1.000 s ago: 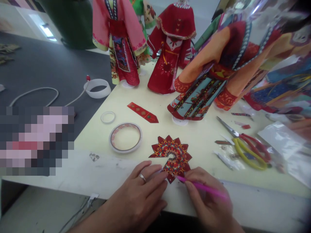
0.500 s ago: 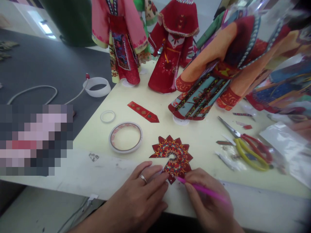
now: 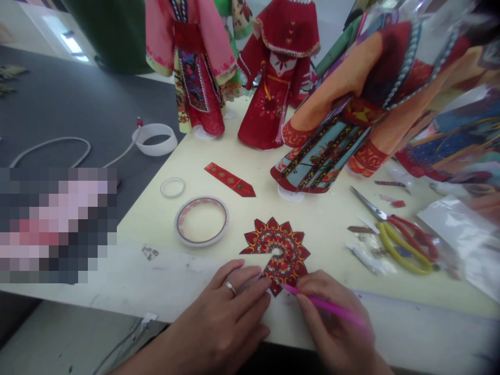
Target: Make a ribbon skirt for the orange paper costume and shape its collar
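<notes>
A red and gold paper collar piece [image 3: 278, 250], shaped like a flower with a gap, lies flat near the table's front edge. My left hand [image 3: 228, 317], a ring on one finger, rests with fingers flat on the table and its fingertips pressing the piece's lower tip. My right hand [image 3: 334, 325] pinches a thin pink tool [image 3: 324, 305]. The tool's tip touches that same lower tip of the paper piece.
Tape rolls [image 3: 202, 221] and a small ring [image 3: 172, 187] lie to the left, with a red paper strip [image 3: 230, 180] behind. Red and yellow scissors [image 3: 398, 234] and plastic bags [image 3: 464, 239] sit at the right. Several costumed paper dolls [image 3: 273, 78] stand at the back.
The view shifted very slightly. Both hands stay at the lower tip of the paper piece.
</notes>
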Tool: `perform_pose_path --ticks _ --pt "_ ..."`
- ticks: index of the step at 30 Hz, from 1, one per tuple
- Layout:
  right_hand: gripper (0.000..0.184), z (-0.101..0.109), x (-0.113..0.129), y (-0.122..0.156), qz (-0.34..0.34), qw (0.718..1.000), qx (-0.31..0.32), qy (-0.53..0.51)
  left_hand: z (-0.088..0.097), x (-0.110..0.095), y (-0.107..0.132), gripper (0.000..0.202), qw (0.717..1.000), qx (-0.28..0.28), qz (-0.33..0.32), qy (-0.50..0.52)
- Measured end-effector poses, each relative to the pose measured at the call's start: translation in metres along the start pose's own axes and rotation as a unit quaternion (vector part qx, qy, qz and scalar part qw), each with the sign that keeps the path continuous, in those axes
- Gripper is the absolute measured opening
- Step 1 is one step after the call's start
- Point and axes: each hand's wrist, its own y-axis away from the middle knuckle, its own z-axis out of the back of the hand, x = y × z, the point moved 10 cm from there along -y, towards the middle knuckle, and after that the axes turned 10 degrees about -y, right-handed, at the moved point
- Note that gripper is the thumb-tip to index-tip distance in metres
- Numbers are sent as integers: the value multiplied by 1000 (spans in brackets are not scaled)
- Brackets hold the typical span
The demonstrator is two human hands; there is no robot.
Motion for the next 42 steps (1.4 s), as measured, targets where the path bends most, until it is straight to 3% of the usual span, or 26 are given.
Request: perform_pose_path --ticks 18,33,42 --pt "14 -2 -1 0 -7 1000 12 7 0 1 -1 25 1000 3 -2 -6" --pt "13 -1 0 1 7 1000 4 -10 -1 4 -6 6 999 1 26 42" --pt "13 -2 -3 2 2 1000 6 -14 -7 4 -13 6 998 41 0 57"
